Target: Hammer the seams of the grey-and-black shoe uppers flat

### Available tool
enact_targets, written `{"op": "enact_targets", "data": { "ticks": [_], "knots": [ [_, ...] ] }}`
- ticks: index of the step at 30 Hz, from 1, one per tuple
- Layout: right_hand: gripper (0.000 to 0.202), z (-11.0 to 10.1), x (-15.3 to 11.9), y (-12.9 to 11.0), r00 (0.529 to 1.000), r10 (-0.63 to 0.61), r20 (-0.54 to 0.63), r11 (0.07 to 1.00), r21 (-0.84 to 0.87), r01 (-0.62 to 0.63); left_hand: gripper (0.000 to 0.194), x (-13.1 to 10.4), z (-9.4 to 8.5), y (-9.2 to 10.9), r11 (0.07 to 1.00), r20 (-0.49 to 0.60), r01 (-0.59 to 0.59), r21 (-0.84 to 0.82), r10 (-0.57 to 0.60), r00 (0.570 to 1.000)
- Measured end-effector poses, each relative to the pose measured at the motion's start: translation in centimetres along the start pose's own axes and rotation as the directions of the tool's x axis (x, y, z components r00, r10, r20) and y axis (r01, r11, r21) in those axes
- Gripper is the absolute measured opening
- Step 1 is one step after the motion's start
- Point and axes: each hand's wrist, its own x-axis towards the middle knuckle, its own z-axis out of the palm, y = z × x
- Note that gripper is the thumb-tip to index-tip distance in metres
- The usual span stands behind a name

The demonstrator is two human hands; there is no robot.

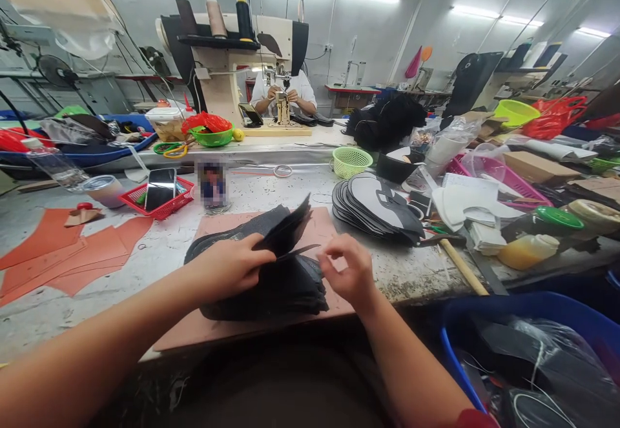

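A thick stack of black fabric pieces [271, 292] lies on a pinkish board [169, 334] in front of me. My left hand [237, 263] is closed on several black fabric pieces [285, 228], lifted on edge above the stack with their far ends fanned upward. One thin piece [305, 249] sticks out to the right below them. Beside its tip, my right hand [349, 266] has its thumb and forefinger curled together. Whether anything is between those fingertips I cannot make out. The left fingers' far side is hidden behind the fabric.
Right of the board sits a pile of black and grey cut pieces [372, 205], near a green basket [352, 162]. A wooden-handled tool [465, 266] lies near the edge above a blue bin [450, 350]. Orange pieces [87, 254] lie left. A person [307, 89] works at a sewing machine [217, 73].
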Motion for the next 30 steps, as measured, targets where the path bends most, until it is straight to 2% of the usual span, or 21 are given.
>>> {"op": "enact_targets", "data": {
  "ticks": [1,2,4,5,6,8,10,14,18,21,22,24,26,27,28,29,30],
  "knots": [
    [0.006,0.1,-0.3,-0.1,0.995,-0.025,0.1,1.0,-0.006,0.025,0.036,0.0,-0.1,-0.4,0.997,-0.019,0.017,-0.07,-0.019,1.0],
    [0.005,0.1,-0.4,-0.1,0.965,-0.034,0.259,0.999,-0.015,0.039,0.037,0.1,-0.1,-0.8,0.99,-0.038,0.024,-0.14,-0.03,0.999],
    [0.02,0.3,-0.6,-0.1,0.836,0.018,0.549,0.998,-0.058,0.017,0.04,0.1,-0.1,-1.7,0.971,-0.087,0.018,-0.237,-0.039,0.995],
    [0.025,0.4,-0.5,0.0,0.775,0.063,0.629,0.996,-0.084,-0.013,0.043,0.1,0.0,-1.9,0.966,-0.111,0.003,-0.259,-0.033,0.993],
    [0.025,0.5,-0.4,0.1,0.731,0.106,0.674,0.994,-0.102,-0.05,0.047,0.0,0.0,-2.1,0.964,-0.13,-0.011,-0.265,-0.024,0.991],
    [0.015,0.5,0.0,0.3,0.684,0.167,0.71,0.986,-0.107,-0.129,0.052,0.0,0.0,-2.0,0.97,-0.124,-0.012,-0.243,-0.019,0.992],
    [0.012,0.4,0.3,0.3,0.656,0.198,0.728,0.979,-0.112,-0.17,0.048,-0.1,0.0,-1.4,0.98,-0.072,0.019,-0.2,-0.034,0.997],
    [0.029,0.3,0.7,0.0,0.632,0.246,0.735,0.969,-0.199,-0.146,0.035,-0.3,0.0,-0.3,0.995,-0.001,0.051,-0.09,-0.052,0.999],
    [0.012,0.3,0.9,0.0,0.66,0.226,0.716,0.974,-0.174,-0.144,0.047,-0.4,0.3,0.1,1.0,0.025,0.011,-0.009,-0.011,1.0],
    [0.014,0.5,0.9,0.3,0.696,0.203,0.688,0.979,-0.158,-0.129,0.053,-0.3,0.6,0.3,0.999,0.035,-0.011,0.031,0.01,0.999],
    [0.014,0.6,0.8,0.4,0.725,0.188,0.663,0.982,-0.145,-0.123,0.052,-0.2,0.6,0.3,0.999,0.037,-0.014,0.043,0.013,0.999],
    [0.016,0.7,0.5,0.6,0.843,0.147,0.518,0.989,-0.097,-0.113,0.044,-0.2,0.5,0.3,0.998,0.037,-0.014,0.062,0.012,0.999],
    [0.015,0.8,0.1,0.7,0.968,0.113,0.225,0.993,-0.055,-0.103,0.037,-0.1,0.4,0.2,0.999,0.028,0.001,0.047,-0.002,1.0],
    [0.014,0.8,-0.1,0.8,0.992,0.104,0.078,0.994,-0.041,-0.101,0.036,-0.1,0.3,0.0,1.0,0.021,0.013,0.023,-0.013,1.0],
    [0.011,0.8,-0.3,0.8,0.995,0.103,-0.007,0.994,-0.026,-0.103,0.036,-0.1,0.2,-0.2,1.0,0.01,0.025,-0.009,-0.025,1.0],
    [0.009,0.8,-0.5,0.9,0.994,0.112,-0.001,0.994,-0.009,-0.112,0.036,0.0,0.1,-0.4,0.998,-0.003,0.033,-0.044,-0.034,0.999],
    [0.009,0.7,-0.6,1.0,0.988,0.127,0.093,0.992,0.008,-0.128,0.039,0.0,0.1,-0.6,0.997,-0.016,0.04,-0.072,-0.041,0.999]
  ]
}}
